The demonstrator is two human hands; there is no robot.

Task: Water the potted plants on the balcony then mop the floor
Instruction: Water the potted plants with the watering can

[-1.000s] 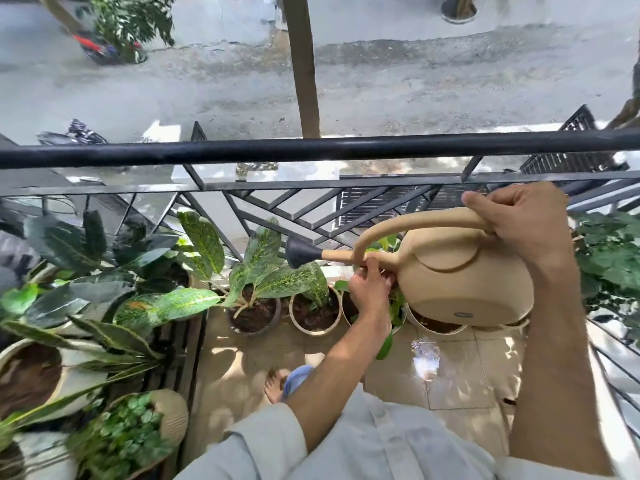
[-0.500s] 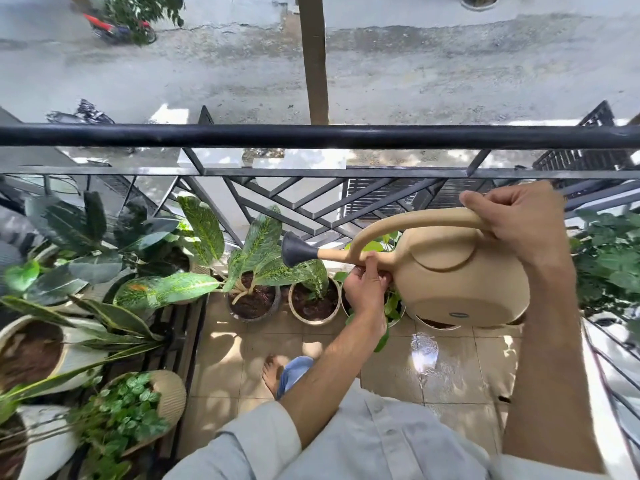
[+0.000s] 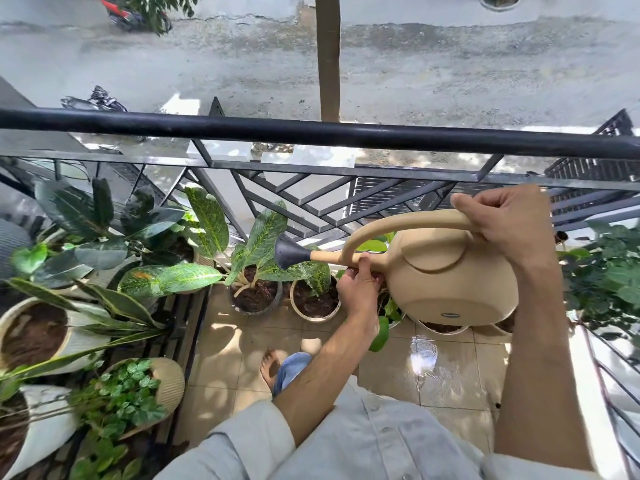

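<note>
Both hands keep the same hold as a second ago: the right hand (image 3: 509, 223) is curled round the arched handle of the beige watering can (image 3: 446, 271), and the left hand (image 3: 360, 289) pinches the base of the spout from below; the can has hardly moved against the hands, only the whole view has shifted a little, so the black railing (image 3: 311, 133) now sits lower in the picture; the dark rose (image 3: 289, 251) at the spout tip points left, over the variegated plant (image 3: 256, 247) in its grey pot (image 3: 254, 299), and no water can be seen leaving it; just to the right stands a cream pot (image 3: 315, 303) with dark soil, and the can hides most of the pots behind it near the railing; a wet patch (image 3: 429, 362) shines on the tiled floor (image 3: 228, 358) toward the right edge; along the left edge more potted plants crowd a slatted rack (image 3: 180, 341), among them a ribbed pot (image 3: 166, 379) with small round leaves; one bare foot (image 3: 270, 365) stands on the floor between the rack and the wet patch.
</note>
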